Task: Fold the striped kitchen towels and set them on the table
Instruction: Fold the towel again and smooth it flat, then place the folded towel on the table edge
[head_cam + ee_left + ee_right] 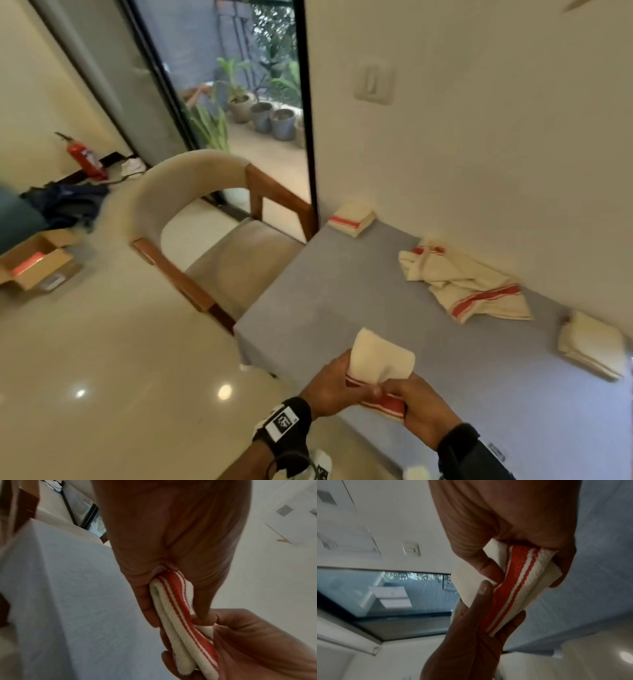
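We hold one folded cream cotton towel with red stripes [382,366] above the near edge of the grey cloth-covered table [342,294]. Its red-striped band runs crosswise between our two hands, low left to lower right in the head view, and that band is the bundle's long axis at the grip; the plain cream part stands up from the band and leans away from us toward the wall.

Our left hand [330,387] grips the left end: in the left wrist view the thumb lies on one face and the curled fingers [145,601] on the other, with the layered folded edge showing between them. Our right hand [423,409] grips the right end, fingers curled round the striped band and the thumb pressing on top; in the right wrist view the band passes straight through its pinch. The two thumbs nearly touch at the middle of the band.

We count four towels: the one in our hands and three on the table. A folded towel with a red stripe [351,219] sits at the far corner, a crumpled striped towel [469,284] lies near the wall, and a folded cream towel [592,344] rests to the right.
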`<state>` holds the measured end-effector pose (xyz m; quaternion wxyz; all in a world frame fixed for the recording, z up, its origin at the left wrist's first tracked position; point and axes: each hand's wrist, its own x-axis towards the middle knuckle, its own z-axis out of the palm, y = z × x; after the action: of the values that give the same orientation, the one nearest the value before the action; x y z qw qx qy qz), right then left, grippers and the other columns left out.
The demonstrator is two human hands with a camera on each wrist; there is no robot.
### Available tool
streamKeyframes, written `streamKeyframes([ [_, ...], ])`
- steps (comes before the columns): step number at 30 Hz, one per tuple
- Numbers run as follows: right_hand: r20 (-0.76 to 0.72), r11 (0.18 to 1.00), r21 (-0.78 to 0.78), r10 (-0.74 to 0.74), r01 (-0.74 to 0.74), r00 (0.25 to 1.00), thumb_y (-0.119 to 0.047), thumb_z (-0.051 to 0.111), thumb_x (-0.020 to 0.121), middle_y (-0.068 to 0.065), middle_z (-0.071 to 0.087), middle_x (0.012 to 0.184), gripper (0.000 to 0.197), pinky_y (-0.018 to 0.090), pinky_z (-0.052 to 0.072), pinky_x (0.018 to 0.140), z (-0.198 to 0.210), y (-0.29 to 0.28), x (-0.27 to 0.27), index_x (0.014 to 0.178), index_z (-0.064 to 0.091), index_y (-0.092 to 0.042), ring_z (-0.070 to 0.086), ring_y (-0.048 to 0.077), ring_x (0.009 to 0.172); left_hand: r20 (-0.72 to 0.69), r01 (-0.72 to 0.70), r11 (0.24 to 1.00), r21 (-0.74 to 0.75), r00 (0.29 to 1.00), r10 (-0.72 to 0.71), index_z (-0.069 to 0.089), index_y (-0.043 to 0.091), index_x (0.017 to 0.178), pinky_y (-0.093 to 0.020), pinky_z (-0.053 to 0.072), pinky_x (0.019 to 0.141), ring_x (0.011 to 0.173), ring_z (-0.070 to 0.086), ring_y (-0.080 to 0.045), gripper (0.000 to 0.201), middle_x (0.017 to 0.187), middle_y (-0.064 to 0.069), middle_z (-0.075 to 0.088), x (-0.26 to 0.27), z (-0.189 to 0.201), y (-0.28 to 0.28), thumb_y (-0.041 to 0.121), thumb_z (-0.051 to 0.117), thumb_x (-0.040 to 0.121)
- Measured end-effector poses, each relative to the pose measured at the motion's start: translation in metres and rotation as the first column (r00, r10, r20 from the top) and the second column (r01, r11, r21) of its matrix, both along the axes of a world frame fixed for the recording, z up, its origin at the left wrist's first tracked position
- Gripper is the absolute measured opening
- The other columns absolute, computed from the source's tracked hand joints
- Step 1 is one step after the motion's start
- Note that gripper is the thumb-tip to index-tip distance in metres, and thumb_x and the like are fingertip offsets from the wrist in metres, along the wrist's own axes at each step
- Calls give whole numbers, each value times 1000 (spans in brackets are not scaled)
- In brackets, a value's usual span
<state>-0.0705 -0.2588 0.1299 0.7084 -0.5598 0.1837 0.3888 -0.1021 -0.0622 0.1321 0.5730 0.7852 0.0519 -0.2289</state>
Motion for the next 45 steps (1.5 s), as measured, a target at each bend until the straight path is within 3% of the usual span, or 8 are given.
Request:
streamKeyframes([
  [7, -101, 989, -130, 54, -67, 993, -1, 69, 69, 30, 74, 111, 62, 60, 55, 100, -25, 144, -20, 130, 58, 0, 71, 48, 107, -52, -193, 981, 25, 980, 194, 53, 36, 137, -39, 57, 100, 115, 66, -6, 82, 128, 13, 68, -37, -44, 128, 57, 90, 67],
  [14, -122, 960, -151, 219, -237, 968, 9, 59, 90, 22, 68, 114, 40, 42, 58, 83, -29, 187, 12, 126, 61, -9, 63, 35, 105, -14, -282, 956, 84, 959, 284, 40, 41, 141, -35, 57, 100, 121, 61, -14, 79, 134, 11, 59, -15, -54, 196, 41, 85, 77],
  [17, -177, 945, -178, 244, -275, 953, 9, 65, 87, 24, 66, 122, 41, 43, 56, 84, -43, 211, 17, 124, 63, -8, 63, 34, 109, 1, -283, 942, 180, 958, 287, 33, 35, 145, -11, 54, 77, 100, 64, -9, 74, 116, 7, 61, -10, -48, 216, 23, 79, 88],
  [20, -186, 940, -233, 209, -249, 960, 11, 67, 87, 20, 70, 118, 35, 39, 57, 79, -53, 237, 25, 117, 65, -7, 68, 32, 104, 32, -299, 916, 268, 953, 302, 33, 39, 131, -21, 61, 72, 76, 68, -10, 54, 94, 1, 65, 5, -52, 234, 12, 65, 97],
  [25, -170, 926, -352, 82, -138, 982, 16, 64, 84, 18, 72, 106, 32, 37, 58, 70, -77, 258, 44, 109, 66, -5, 70, 35, 100, 65, -93, 897, 432, 995, 72, 52, 35, 122, -22, 53, 86, 96, 64, -13, 25, 118, 2, 60, 36, -75, 247, 17, 47, 106],
  [33, -52, 738, -659, 149, -146, 987, -14, 68, 67, 13, 77, 91, 26, 52, 61, 80, -153, 271, 72, 92, 73, -11, 74, 36, 91, -50, 273, 831, 485, 957, -285, 55, 22, 144, -37, 48, 104, 120, 61, -28, 45, 135, -8, 59, 86, -111, 294, 13, 54, 99],
  [39, -83, 605, -773, 202, -191, 976, -6, 70, 85, 7, 65, 88, 8, 31, 46, 73, -108, 304, 75, 89, 64, -9, 63, 28, 87, -82, 477, 735, 482, 860, -504, 49, 32, 146, -46, 50, 103, 117, 62, -31, 50, 129, -8, 61, 102, -132, 319, 31, 60, 97],
  [45, -87, 560, -808, 198, -186, 976, -13, 74, 84, 10, 69, 98, 18, 32, 49, 74, -112, 320, 59, 94, 58, -12, 68, 34, 99, -115, 561, 678, 475, 804, -584, 41, 30, 154, -43, 49, 108, 124, 58, -33, 63, 143, -9, 49, 95, -137, 336, 31, 65, 96],
])
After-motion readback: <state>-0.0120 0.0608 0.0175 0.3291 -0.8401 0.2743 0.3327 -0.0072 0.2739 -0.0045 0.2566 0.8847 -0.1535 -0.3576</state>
